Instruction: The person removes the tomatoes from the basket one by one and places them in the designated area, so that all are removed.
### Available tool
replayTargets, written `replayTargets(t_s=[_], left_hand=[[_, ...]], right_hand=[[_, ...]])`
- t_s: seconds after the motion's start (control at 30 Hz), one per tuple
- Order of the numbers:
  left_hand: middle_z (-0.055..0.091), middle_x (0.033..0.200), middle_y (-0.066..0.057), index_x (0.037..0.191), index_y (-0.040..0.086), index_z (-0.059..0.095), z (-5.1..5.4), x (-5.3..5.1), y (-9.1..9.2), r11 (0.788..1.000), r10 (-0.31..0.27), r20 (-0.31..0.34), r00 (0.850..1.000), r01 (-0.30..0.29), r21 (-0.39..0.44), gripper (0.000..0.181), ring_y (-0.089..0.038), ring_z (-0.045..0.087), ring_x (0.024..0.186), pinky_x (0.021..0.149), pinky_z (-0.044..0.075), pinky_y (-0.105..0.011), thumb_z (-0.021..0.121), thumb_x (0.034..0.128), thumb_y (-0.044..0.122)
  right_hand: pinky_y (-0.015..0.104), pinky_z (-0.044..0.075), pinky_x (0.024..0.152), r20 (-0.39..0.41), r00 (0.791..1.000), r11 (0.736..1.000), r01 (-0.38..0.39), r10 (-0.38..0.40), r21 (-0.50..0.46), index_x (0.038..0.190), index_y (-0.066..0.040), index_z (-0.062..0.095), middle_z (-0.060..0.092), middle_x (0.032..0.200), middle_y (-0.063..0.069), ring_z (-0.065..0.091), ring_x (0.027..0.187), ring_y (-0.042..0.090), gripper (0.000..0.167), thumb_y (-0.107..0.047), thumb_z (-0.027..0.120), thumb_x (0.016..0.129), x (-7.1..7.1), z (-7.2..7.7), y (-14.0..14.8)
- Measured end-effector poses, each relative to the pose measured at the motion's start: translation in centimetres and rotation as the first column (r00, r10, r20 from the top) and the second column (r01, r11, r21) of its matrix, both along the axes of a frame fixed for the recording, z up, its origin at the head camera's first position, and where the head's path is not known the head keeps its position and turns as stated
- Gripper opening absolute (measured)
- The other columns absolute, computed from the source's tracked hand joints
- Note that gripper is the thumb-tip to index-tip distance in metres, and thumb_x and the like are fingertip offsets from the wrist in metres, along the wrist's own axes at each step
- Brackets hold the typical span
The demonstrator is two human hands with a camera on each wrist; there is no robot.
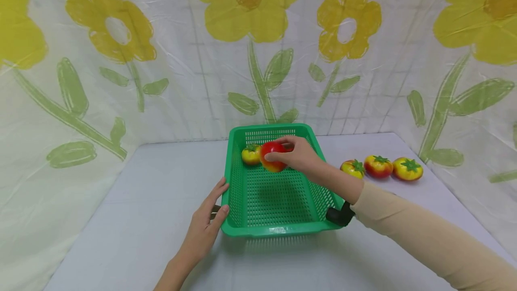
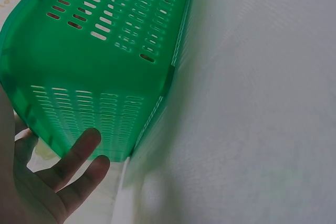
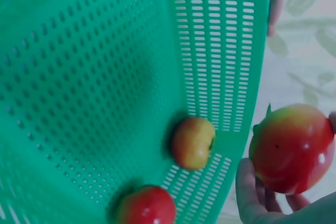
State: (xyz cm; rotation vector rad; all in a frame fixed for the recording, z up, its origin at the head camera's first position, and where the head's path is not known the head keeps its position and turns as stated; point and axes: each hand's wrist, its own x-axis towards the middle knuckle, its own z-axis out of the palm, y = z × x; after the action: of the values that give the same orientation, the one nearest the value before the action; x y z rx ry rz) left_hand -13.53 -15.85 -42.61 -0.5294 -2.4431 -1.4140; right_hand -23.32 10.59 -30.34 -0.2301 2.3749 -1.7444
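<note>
My right hand (image 1: pixel 302 155) grips a red tomato (image 1: pixel 270 160) with a yellowish underside, above the far part of a green plastic basket (image 1: pixel 278 229). In the right wrist view, the fingers curl round this tomato (image 3: pixel 292 148), and a green calyx shows at its edge. Inside the basket lie a yellow-red tomato (image 3: pixel 193 143) and a redder tomato (image 3: pixel 148 206). The redder one is mostly hidden in the head view by my right hand. At the basket's left rim, my left hand (image 1: pixel 203 223) touches the side with fingers spread and fairly straight (image 2: pixel 58 182).
Three yellow-red tomatoes with green calyxes (image 1: pixel 378 166) sit in a row on the white table (image 1: pixel 161 187), right of the basket. A black object (image 1: pixel 340 214) shows beside my right forearm, at the basket's near right corner. Flower-printed sheeting (image 1: pixel 169 80) hangs behind and along both sides.
</note>
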Motion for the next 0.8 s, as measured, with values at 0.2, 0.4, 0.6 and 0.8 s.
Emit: replayTargets(t_s=[0.2, 0.4, 0.6, 0.8], left_hand=[[0.030, 0.157, 0.011, 0.152, 0.023, 0.039, -0.1, 0.0, 0.0, 1.000, 0.003, -0.008, 1.000, -0.003, -0.004, 0.049, -0.010, 0.062, 0.092, 0.081, 0.054, -0.037, 0.050, 0.1045, 0.023], [0.029, 0.157, 0.012, 0.152, 0.025, 0.038, -0.2, -0.1, 0.0, 1.000, 0.004, -0.004, 1.000, -0.004, -0.005, 0.049, -0.009, 0.062, 0.092, 0.081, 0.054, -0.035, 0.050, 0.1047, 0.023], [0.030, 0.157, 0.010, 0.152, 0.022, 0.039, -0.2, -0.1, 0.0, 1.000, -0.002, -0.011, 1.000, 0.002, 0.000, 0.049, -0.009, 0.062, 0.092, 0.081, 0.054, -0.035, 0.050, 0.1046, 0.022], [0.030, 0.157, 0.010, 0.152, 0.021, 0.039, -0.1, -0.1, 0.0, 1.000, -0.001, -0.012, 1.000, 0.001, -0.004, 0.049, -0.009, 0.062, 0.092, 0.082, 0.054, -0.036, 0.050, 0.1046, 0.022]], right_hand=[[0.039, 0.057, 0.078, 0.016, 1.000, 1.000, 0.004, -0.004, -0.008, 0.132, -0.004, 0.055, 0.060, 0.121, 0.014, 0.057, 0.107, 0.032, 0.058, -0.024, 0.081, 0.084, 0.4, -0.3, 0.5], [0.037, 0.057, 0.077, 0.033, 0.999, 1.000, 0.001, 0.000, -0.007, 0.132, -0.003, 0.056, 0.058, 0.122, 0.014, 0.054, 0.110, 0.033, 0.060, -0.024, 0.082, 0.082, 0.7, -0.2, 1.1], [0.038, 0.056, 0.078, 0.033, 0.999, 1.000, -0.021, 0.022, -0.019, 0.132, -0.003, 0.055, 0.058, 0.122, 0.014, 0.054, 0.109, 0.033, 0.060, -0.024, 0.082, 0.083, 1.2, 0.5, 1.7], [0.040, 0.055, 0.080, 0.031, 0.999, 0.998, -0.033, 0.035, -0.056, 0.132, -0.004, 0.054, 0.057, 0.124, 0.013, 0.054, 0.109, 0.032, 0.059, -0.025, 0.081, 0.083, 1.5, 0.8, 2.4]])
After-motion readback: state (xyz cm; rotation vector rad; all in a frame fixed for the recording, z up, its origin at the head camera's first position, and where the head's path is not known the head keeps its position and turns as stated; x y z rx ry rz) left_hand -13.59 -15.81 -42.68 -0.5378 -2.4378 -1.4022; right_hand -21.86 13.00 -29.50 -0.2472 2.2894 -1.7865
